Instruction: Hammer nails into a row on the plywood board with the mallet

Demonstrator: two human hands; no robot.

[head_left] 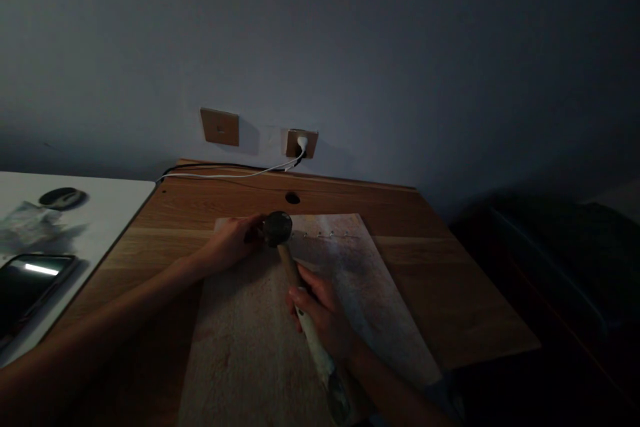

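My right hand [320,310] is wrapped round the wooden handle of a hammer [278,229], whose dark head points away from me. Close beside that head, on its left, is my left hand [234,243], its fingers curled together low over the board's far edge. Their tips are partly hidden behind the hammer head, so whatever they pinch cannot be made out. Both hands are over a worn, pale wooden board [235,347]. Along its far end, right of the hammer head, several small nails [320,235] stand in a row.
The board lies on a wooden desk [480,300] with a round cable hole. Behind it are two wall plates, one holding a white plug [302,142] with cables running left. On a white table [115,197] at left lie a phone [30,287], crumpled clear plastic and a dark round object.
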